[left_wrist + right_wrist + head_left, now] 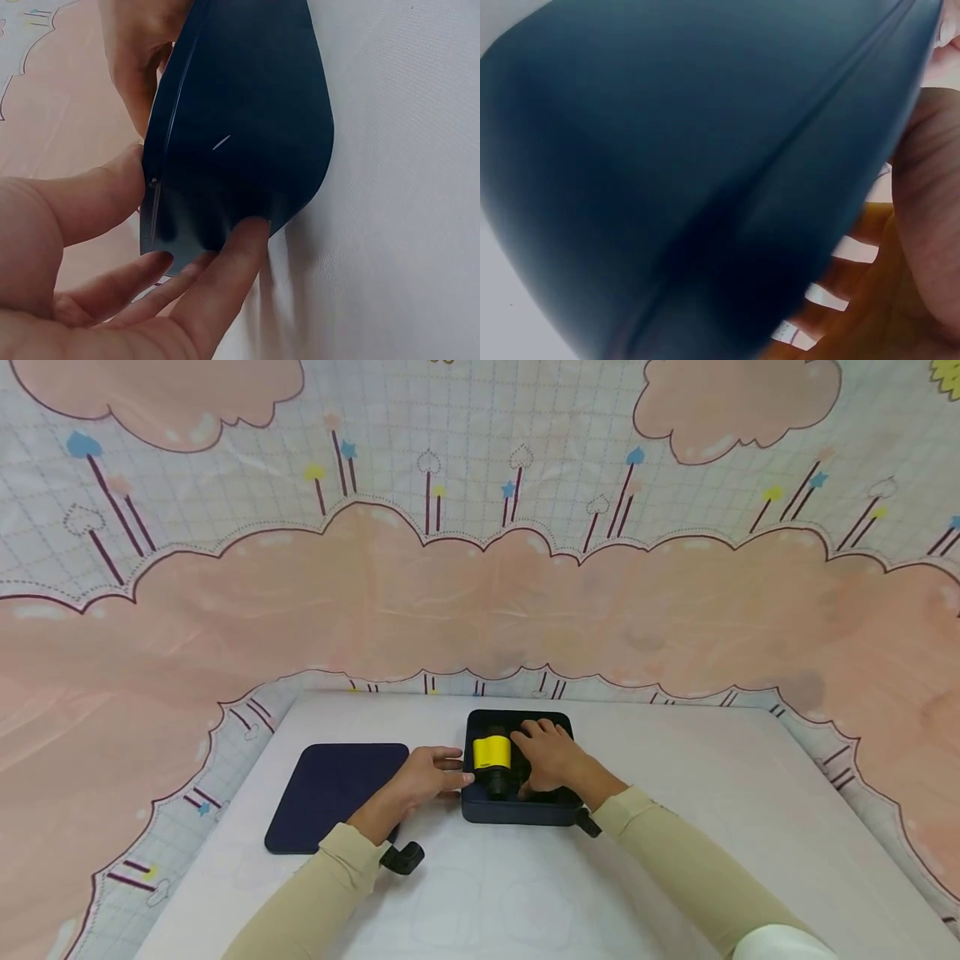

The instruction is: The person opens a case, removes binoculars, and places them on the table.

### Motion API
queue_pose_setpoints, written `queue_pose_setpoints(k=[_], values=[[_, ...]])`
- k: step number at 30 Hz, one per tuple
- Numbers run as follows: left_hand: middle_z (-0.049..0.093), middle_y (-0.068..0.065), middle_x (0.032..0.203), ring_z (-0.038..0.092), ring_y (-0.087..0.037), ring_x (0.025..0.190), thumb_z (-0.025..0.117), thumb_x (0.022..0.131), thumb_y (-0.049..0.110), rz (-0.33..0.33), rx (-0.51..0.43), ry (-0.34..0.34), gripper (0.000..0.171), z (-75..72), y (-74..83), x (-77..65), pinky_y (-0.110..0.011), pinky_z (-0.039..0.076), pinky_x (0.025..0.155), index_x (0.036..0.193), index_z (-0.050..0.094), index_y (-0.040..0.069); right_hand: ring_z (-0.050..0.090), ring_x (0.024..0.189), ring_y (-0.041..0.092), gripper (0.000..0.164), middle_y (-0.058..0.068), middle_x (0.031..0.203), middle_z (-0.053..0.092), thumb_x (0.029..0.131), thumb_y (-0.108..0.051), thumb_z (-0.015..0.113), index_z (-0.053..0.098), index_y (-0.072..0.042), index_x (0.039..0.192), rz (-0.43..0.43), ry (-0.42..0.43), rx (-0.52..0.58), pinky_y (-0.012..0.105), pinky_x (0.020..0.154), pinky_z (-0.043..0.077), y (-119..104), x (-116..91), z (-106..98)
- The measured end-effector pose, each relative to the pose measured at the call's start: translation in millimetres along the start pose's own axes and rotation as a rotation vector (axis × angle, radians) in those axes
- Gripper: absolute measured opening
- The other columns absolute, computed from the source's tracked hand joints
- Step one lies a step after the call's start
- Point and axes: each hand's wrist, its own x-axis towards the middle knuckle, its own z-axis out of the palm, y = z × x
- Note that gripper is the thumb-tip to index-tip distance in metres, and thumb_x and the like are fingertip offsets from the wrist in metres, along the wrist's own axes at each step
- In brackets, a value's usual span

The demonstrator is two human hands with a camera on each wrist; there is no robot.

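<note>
Touching an uncovered dark box (521, 814) on a white table (712, 777), a person's left hand (423, 781) is resting its thumb at the rim and at least one fingertip against the side, the fingers standing apart and only slightly bent; the right hand (551, 758) is sitting in the box's right half, thumb toward the near wall and fingers toward the far one, gaps showing between them; whether it is pinching anything, one cannot tell. A yellow piece (492, 752) with black ends is lying in the box's left half, just beside the right hand; a lid (337, 793) of like colour is lying flat on the table to the left, the left hand overlapping its edge in the head view.

The piece is looking stiff and probably fairly light, its smooth shell perhaps proving a little slippery; the broad yellow middle is seeming the surest hold, thumb and fingers on opposite sides, while the black ends may be housing more delicate parts; the box is appearing rigid and smooth, likely handling best by opposite walls.

The right hand is covering much of the box's right half, where dark shapes are merging with the dark interior; the piece's far end is fading into shadow; the box's outside is filling much of both wrist views, hiding the contents and the right fingertips; the right wrist view is also blurring.
</note>
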Motion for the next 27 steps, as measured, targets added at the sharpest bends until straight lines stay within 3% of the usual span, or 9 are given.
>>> queue_pose_setpoints(k=[11, 27], values=[[0.057, -0.023, 0.140, 0.066, -0.029, 0.114, 0.074, 0.087, 0.010, 0.002, -0.014, -0.020, 0.060, -1.2, -3.5, 0.4, -0.045, 0.056, 0.095, 0.142, 0.050, 0.002, 0.034, 0.144, 0.033, 0.097, 0.010, 0.154, 0.040, 0.069, -0.057, 0.084, 0.044, -0.015, 0.148, -0.008, -0.060, -0.025, 0.051, 0.118, 0.036, 0, 5, -3], [0.056, -0.020, 0.142, 0.066, -0.029, 0.113, 0.071, 0.090, 0.010, -0.019, -0.075, -0.037, 0.058, -1.8, -8.9, 1.4, -0.048, 0.058, 0.089, 0.143, 0.048, 0.003, 0.040, 0.137, 0.030, 0.094, 0.006, 0.146, 0.051, 0.069, -0.054, 0.085, 0.047, -0.014, 0.145, -0.034, -0.071, -0.039, 0.046, 0.117, 0.039, 1, 12, -3]])
